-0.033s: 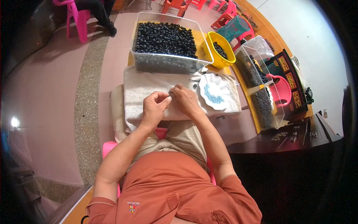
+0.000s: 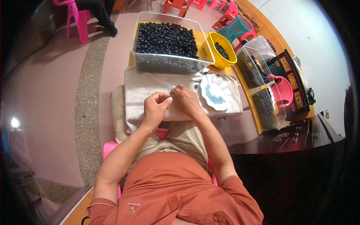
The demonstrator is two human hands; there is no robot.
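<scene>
My left hand (image 2: 155,107) and my right hand (image 2: 186,100) meet over a white towel (image 2: 139,84) in front of me. The left thumb and index finger pinch together beside the right fingertips. A small dark piece seems to sit between them, mostly hidden by the fingers. Right of my right hand lies a white scalloped dish (image 2: 221,87) holding tiny blue beads (image 2: 213,95). A loose dark bead (image 2: 195,86) rests on the towel between that hand and the dish.
Beyond the towel stands a clear plastic bin (image 2: 165,62) full of black beads (image 2: 165,39). Next to it is a yellow tub (image 2: 232,58) with more beads. Clear divided boxes (image 2: 262,101) line the right side. A person's leg (image 2: 99,15) shows far left, by a pink chair (image 2: 79,22).
</scene>
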